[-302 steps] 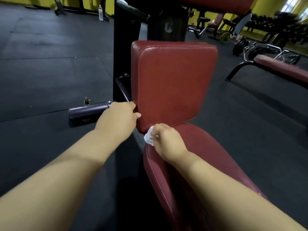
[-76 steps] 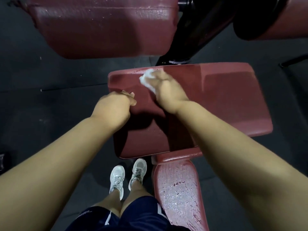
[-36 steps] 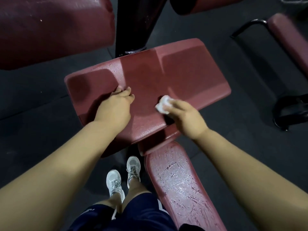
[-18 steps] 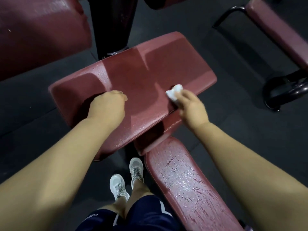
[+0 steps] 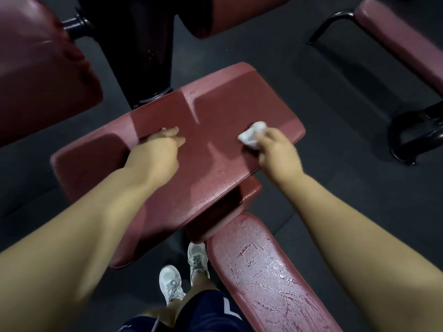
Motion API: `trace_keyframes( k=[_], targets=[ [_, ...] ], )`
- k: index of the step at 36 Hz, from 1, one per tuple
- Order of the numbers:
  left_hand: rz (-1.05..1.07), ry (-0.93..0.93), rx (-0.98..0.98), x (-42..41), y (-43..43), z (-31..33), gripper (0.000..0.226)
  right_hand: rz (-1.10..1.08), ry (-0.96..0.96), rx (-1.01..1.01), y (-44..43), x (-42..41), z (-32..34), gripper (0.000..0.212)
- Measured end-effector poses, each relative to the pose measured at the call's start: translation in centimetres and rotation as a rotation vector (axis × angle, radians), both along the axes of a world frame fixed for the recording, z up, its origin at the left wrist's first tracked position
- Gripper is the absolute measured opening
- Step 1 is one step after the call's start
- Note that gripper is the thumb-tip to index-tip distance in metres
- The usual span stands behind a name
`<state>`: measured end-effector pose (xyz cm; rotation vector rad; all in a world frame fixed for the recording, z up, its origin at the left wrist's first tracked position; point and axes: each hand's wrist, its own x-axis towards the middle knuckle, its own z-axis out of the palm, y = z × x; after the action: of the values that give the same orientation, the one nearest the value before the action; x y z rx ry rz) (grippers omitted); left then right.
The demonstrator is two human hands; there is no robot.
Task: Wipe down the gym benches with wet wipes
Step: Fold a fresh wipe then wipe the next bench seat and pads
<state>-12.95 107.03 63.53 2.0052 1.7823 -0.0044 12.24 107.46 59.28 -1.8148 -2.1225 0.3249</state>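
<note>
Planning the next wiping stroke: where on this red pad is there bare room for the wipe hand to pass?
Bare: the strip of pad between the left hand and the wet wipe in the right hand, and the far half up to the black post. Crowded: the near left part, under the left forearm.

right hand (image 5: 278, 154) presses wet wipe (image 5: 251, 137) on red pad (image 5: 215, 111).
</note>
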Motion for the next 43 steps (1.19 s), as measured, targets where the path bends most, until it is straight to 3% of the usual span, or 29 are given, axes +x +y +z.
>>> trace_keyframes(
  k=[4, 7, 10, 15, 17, 23, 26, 30, 33, 35, 40, 41, 43],
  targets=[
    [0.049, -0.035, -0.045, 0.3, 0.7, -0.3, 0.056, -0.483, 0.051, -0.071, 3.5, 4.0, 0.8, 0.060],
    [0.125, -0.068, 0.003, 0.5, 0.9, -0.6, 0.046, -0.648, 0.074, -0.109, 5.3, 2.7, 0.7, 0.054],
    [0.157, -0.076, -0.045, 0.8, 1.8, -0.5, 0.041, -0.424, 0.143, -0.006, 4.9, -1.9, -0.1, 0.051],
    [0.160, -0.108, -0.074, 0.1, 2.0, -0.2, 0.044, 0.302, 0.040, 0.006, 2.4, -5.5, 0.6, 0.030],
    [0.143, -0.127, -0.029, -0.6, 1.6, -0.4, 0.044, 0.344, -0.040, 0.054, 4.0, -3.5, 0.8, 0.035],
    [0.155, -0.103, 0.054, -1.9, 2.4, -1.1, 0.055, -0.413, 0.042, -0.063, 11.2, 1.0, -0.1, 0.040],
    [0.147, -0.112, -0.037, -2.3, 2.6, -1.3, 0.063, -0.230, 0.022, -0.064, 11.3, -3.4, -0.3, 0.051],
    [0.116, -0.093, -0.093, -2.4, 2.7, -1.2, 0.068, 0.215, 0.099, 0.040, 7.6, -9.2, -0.2, 0.025],
    [0.102, -0.080, -0.125, -2.5, 2.9, -1.2, 0.071, 0.511, -0.015, -0.013, 8.0, -9.0, -0.3, 0.025],
    [0.104, -0.084, -0.119, -2.4, 2.9, -1.2, 0.071, 0.422, -0.065, 0.045, 10.8, -7.3, -0.9, 0.029],
    [0.089, -0.050, -0.165, -2.3, 3.3, -1.5, 0.074, -0.246, 0.039, -0.002, 16.9, -2.9, -0.5, 0.048],
    [0.094, -0.055, -0.169, -2.3, 3.3, -1.5, 0.075, -0.311, 0.039, 0.001, 17.1, -3.4, -0.5, 0.049],
    [0.099, -0.066, -0.165, -2.4, 3.3, -1.7, 0.076, -0.225, 0.042, -0.004, 16.7, -5.8, -0.7, 0.052]
  ],
)
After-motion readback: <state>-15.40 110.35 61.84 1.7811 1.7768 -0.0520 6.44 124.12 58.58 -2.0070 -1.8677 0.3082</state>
